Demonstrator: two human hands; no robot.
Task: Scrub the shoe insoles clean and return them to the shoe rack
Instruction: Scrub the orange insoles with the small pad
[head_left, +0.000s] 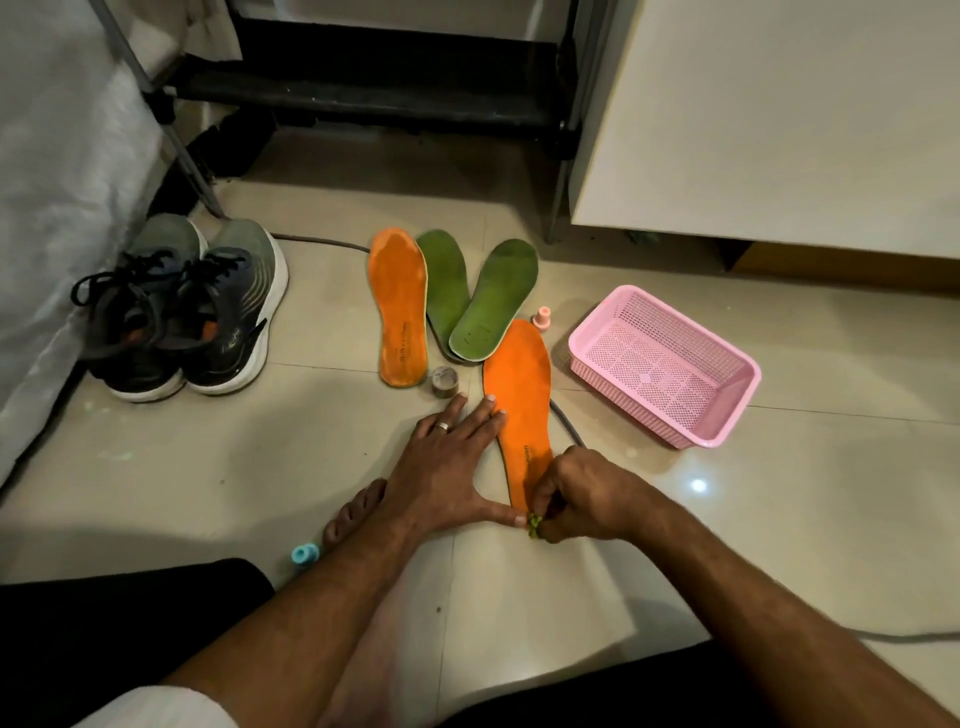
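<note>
An orange insole (521, 400) lies on the tiled floor in front of me. My left hand (448, 462) lies flat with straight fingers, pressing the insole's left edge, thumb at its heel. My right hand (582, 496) grips a small green scrubber (533, 531) at the heel end of that insole. A second orange insole (399, 306) and two green insoles (444, 280) (496, 301) lie farther back. The black shoe rack (395, 78) stands at the back.
A pair of grey running shoes (182, 312) sits to the left. A pink plastic basket (662, 364) stands to the right. A small round tin (445, 382), a pink bottle (541, 318) and a teal bottle (304, 556) stand on the floor. My bare foot (353, 514) and a cable (569, 426) are near the hands.
</note>
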